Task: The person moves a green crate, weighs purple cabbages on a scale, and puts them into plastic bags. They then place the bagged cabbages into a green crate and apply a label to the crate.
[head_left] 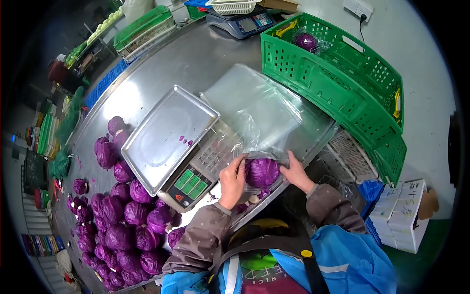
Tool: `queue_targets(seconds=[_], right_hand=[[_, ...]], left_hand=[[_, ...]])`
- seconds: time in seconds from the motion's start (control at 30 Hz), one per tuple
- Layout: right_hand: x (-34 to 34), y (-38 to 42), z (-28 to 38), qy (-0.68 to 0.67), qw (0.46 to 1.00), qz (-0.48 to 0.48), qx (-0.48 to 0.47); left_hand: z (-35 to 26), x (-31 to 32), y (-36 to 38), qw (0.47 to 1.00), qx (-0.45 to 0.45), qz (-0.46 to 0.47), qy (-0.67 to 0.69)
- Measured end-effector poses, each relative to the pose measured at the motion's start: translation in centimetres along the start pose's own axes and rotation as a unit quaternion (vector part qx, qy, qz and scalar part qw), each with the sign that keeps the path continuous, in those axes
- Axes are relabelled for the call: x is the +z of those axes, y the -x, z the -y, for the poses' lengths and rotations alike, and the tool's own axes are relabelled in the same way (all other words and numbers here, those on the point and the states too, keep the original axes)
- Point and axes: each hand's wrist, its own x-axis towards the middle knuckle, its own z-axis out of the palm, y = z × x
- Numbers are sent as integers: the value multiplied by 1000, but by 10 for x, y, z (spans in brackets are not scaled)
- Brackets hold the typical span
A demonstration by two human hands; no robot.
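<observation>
A red cabbage (262,173) sits at the table's near edge between my two hands, with clear plastic bag film (254,144) around its far side. My left hand (232,182) is closed on the bag's edge to the left of the cabbage, thumb and fingers together. On the other side, my right hand (296,172) pinches the bag's edge, its fingertips close to the cabbage. How far the film reaches around the cabbage is hard to see. Beyond my hands lies a stack of flat clear bags (259,105). Cabbage trimmings (253,198) lie just below the cabbage.
A weighing scale (188,183) with a steel tray (169,132) stands left of my hands. Many red cabbages (119,237) are heaped at the left. A green crate (338,93) holding a bagged cabbage (306,42) is at the right. Another scale (247,23) stands at the back.
</observation>
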Motion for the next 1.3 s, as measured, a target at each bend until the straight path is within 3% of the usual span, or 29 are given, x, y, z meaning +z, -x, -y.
queue_targets(seconds=[0.03, 0.1, 0.17, 0.2, 0.23, 0.27, 0.3, 0.37, 0.4, 0.5, 0.57, 0.63, 0.67, 0.7, 0.73, 0.77, 0.8, 0.87, 1.0, 1.1, 1.13, 1.23, 1.27, 1.3], right_hand=[[0, -3, 6, -113, 975, 127, 146], [8, -5, 4, -82, 985, 106, 111], [1, -2, 27, 84, 995, 4, -49], [-11, -1, 43, 84, 995, 4, -53], [-33, 3, 68, -20, 999, -11, -45], [-55, 8, 93, -125, 991, -27, -35], [-75, 11, 115, -143, 987, -50, -55], [-94, 7, 133, -198, 977, -36, -65], [-99, 10, 140, -196, 978, -39, -65], [-120, 8, 160, -177, 979, 1, -99], [-132, 20, 163, -289, 956, 2, -54], [-124, 18, 160, -291, 955, -29, -39], [-123, 23, 159, -220, 970, 0, -103], [-122, 25, 159, -146, 975, 27, -168], [-117, 33, 166, -255, 955, -47, -144], [-117, 29, 164, -257, 956, -43, -137], [-118, 23, 162, -228, 967, -30, -106], [-118, 11, 152, -222, 969, 29, -105], [-119, 29, 164, -378, 924, -37, -42], [-115, 13, 161, -268, 961, 13, -71], [-119, 21, 165, -336, 941, -4, -29], [-120, 29, 166, -400, 914, -57, -28], [-115, 22, 157, -251, 965, -62, -47], [-109, 23, 146, -251, 965, -64, -49]], left_hand=[[2, -3, 1, 1000, -13, 7, -24], [5, -11, 1, 998, -24, 13, -48], [1, -22, -10, 994, 26, 18, -100], [-9, -29, -16, 994, 53, 9, -99], [-14, -35, -21, 988, 94, -21, -118], [-29, -43, -28, 991, 73, -47, -104], [-43, -51, -36, 992, 52, -69, -89], [-56, -55, -49, 992, 96, -26, -81], [-62, -59, -53, 978, 125, 25, -163], [-72, -79, -67, 989, 129, -25, -73], [-101, -92, -69, 993, 70, -28, -95], [-113, -94, -83, 983, 125, -16, -136], [-111, -91, -85, 971, 197, -36, -131], [-115, -92, -90, 969, 204, -42, -130], [-119, -94, -91, 976, 181, -51, -113], [-118, -95, -86, 982, 150, -54, -98], [-100, -90, -91, 969, 203, -34, -133], [-101, -94, -87, 971, 186, -9, -151], [-104, -93, -97, 970, 196, -17, -146], [-98, -91, -103, 961, 222, 1, -166], [-102, -91, -103, 968, 208, -2, -143], [-97, -86, -95, 975, 172, 30, -139], [-96, -84, -96, 971, 171, 52, -157], [-96, -83, -97, 967, 174, 69, -174]])
